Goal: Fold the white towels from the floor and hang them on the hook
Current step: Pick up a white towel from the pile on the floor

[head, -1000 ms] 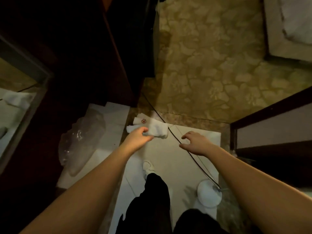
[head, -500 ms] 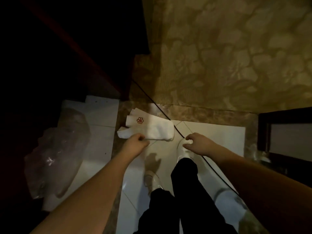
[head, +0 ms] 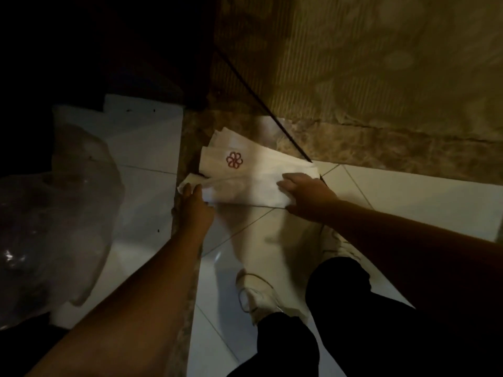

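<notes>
white towel point(head: 253, 178) lies lengthwise left-right, both hands at its ends.

Hotel-like room — patterned carpet point(head: 367, 63) meeting white floor tiles point(head: 408, 191), dark wooden furniture point(head: 122, 44).

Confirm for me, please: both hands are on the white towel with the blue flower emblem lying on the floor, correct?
Not quite: the head view shows the flower emblem is red, not blue. The rest holds: the left hand and right hand are both on the white towel lying on the floor.
</notes>
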Demonstrator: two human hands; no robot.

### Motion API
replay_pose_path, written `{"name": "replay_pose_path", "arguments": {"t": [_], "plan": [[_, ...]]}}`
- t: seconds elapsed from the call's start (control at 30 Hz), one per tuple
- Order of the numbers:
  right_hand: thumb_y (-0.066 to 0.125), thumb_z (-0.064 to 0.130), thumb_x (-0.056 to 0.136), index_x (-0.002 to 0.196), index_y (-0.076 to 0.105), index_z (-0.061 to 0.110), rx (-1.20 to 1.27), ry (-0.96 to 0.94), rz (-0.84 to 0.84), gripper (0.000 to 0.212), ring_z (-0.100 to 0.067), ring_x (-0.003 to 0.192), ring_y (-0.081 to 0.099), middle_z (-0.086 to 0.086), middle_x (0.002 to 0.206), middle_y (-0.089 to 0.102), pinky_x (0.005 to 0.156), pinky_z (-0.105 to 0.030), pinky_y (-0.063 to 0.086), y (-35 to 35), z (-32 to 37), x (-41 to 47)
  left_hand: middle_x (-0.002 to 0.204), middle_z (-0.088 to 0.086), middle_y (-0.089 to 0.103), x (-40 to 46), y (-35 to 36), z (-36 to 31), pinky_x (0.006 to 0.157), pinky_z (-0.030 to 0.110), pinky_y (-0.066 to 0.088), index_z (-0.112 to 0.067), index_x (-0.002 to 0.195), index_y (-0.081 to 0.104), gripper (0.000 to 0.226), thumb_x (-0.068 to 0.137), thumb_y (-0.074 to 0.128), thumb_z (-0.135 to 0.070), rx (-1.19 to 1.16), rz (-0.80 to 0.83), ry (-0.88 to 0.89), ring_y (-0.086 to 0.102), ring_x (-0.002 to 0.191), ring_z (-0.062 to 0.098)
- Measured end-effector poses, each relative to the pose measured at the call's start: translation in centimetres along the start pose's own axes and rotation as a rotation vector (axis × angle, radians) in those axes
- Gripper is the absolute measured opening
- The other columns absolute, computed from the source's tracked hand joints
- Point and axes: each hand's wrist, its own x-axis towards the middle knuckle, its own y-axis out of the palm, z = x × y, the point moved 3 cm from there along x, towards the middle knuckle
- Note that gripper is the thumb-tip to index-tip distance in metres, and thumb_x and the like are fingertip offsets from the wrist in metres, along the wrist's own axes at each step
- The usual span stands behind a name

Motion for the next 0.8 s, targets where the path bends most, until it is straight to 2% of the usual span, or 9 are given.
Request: {"name": "replay_pose_path", "arguments": {"t": [0.1, 0.2, 0.27, 0.37, 0.47, 0.6, 0.73, 0.8], "plan": [[0.068, 0.039, 0.092, 0.156, 0.028, 0.023, -0.081, 0.023, -0.003, 0.077, -0.026, 0.148, 0.023, -0.005, 0.164, 0.023, 0.113, -0.052, 0.027, 1.1, -0.2, 2.4, 0.150, 0.010, 0.043, 1.9, 1.5, 1.9, 0.109, 0.060, 0.028, -0.016, 0.140, 0.054, 0.045, 0.095, 0.058, -0.021, 0.152, -0.016, 0.041, 0.035, 0.139, 0.031], [0.066, 0.039, 0.092, 0.151, 0.034, 0.024, -0.145, 0.074, -0.019, 0.069, -0.031, 0.137, 0.036, -0.007, 0.152, 0.037, 0.107, -0.053, 0.032, 2.0, -0.9, 3.5, 0.123, 0.014, 0.059, 2.9, 2.1, 2.4, 0.103, 0.053, 0.034, -0.013, 0.119, 0.065, 0.027, 0.092, 0.060, -0.010, 0.179, -0.087, 0.106, 0.049, 0.122, 0.034], [0.063, 0.033, 0.093, 0.142, 0.044, 0.022, -0.137, 0.122, -0.063, 0.054, -0.032, 0.128, 0.045, -0.008, 0.140, 0.049, 0.106, -0.052, 0.032, 2.5, -1.4, 3.6, 0.107, 0.015, 0.059, 3.1, 2.2, 2.3, 0.093, 0.048, 0.040, -0.012, 0.110, 0.063, 0.021, 0.090, 0.060, -0.005, 0.089, -0.117, 0.083, 0.055, 0.111, 0.038], [0.059, 0.034, 0.097, 0.125, 0.055, 0.021, -0.042, 0.211, -0.075, 0.031, -0.030, 0.119, 0.053, -0.006, 0.124, 0.062, 0.106, -0.049, 0.030, 2.7, -2.2, 2.6, 0.121, 0.017, 0.059, 1.7, 1.7, 1.0, 0.085, 0.036, 0.041, -0.010, 0.127, 0.054, 0.035, 0.093, 0.060, -0.006, -0.182, -0.028, 0.019, 0.057, 0.113, 0.036], [0.058, 0.041, 0.098, 0.116, 0.060, 0.020, 0.115, 0.254, -0.056, 0.027, -0.030, 0.114, 0.056, -0.005, 0.117, 0.063, 0.103, -0.044, 0.031, 1.9, -2.6, 0.2, 0.128, 0.021, 0.059, -0.9, 0.2, -1.4, 0.088, 0.033, 0.045, 0.000, 0.131, 0.056, 0.034, 0.097, 0.059, -0.006, -0.400, 0.101, 0.023, 0.057, 0.114, 0.034], [0.062, 0.044, 0.095, 0.105, 0.060, 0.023, 0.230, 0.299, 0.021, 0.024, -0.026, 0.104, 0.056, -0.005, 0.106, 0.062, 0.097, -0.040, 0.040, -1.0, -2.2, -3.7, 0.122, 0.017, 0.063, -5.8, -3.8, -3.4, 0.066, 0.014, 0.044, 0.001, 0.124, 0.063, 0.029, 0.097, 0.062, -0.009, -0.624, 0.193, 0.068, 0.057, 0.104, 0.023], [0.064, 0.041, 0.094, 0.098, 0.060, 0.024, 0.259, 0.342, -0.008, 0.018, -0.024, 0.095, 0.056, -0.002, 0.098, 0.060, 0.083, -0.034, 0.041, -4.6, -0.8, -9.0, 0.100, 0.003, 0.069, -10.9, -9.3, -5.7, 0.057, 0.005, 0.043, -0.011, 0.113, 0.070, 0.019, 0.096, 0.066, -0.017, -0.689, 0.234, 0.201, 0.059, 0.084, 0.009], [0.064, 0.039, 0.094, 0.097, 0.061, 0.022, 0.258, 0.327, -0.024, 0.017, -0.025, 0.097, 0.059, -0.001, 0.096, 0.061, 0.084, -0.035, 0.043, -6.6, 0.5, -12.3, 0.092, -0.005, 0.068, -13.5, -12.5, -6.9, 0.060, 0.007, 0.043, -0.017, 0.106, 0.070, 0.012, 0.095, 0.066, -0.019, -0.694, 0.225, 0.275, 0.060, 0.080, 0.004]]}}
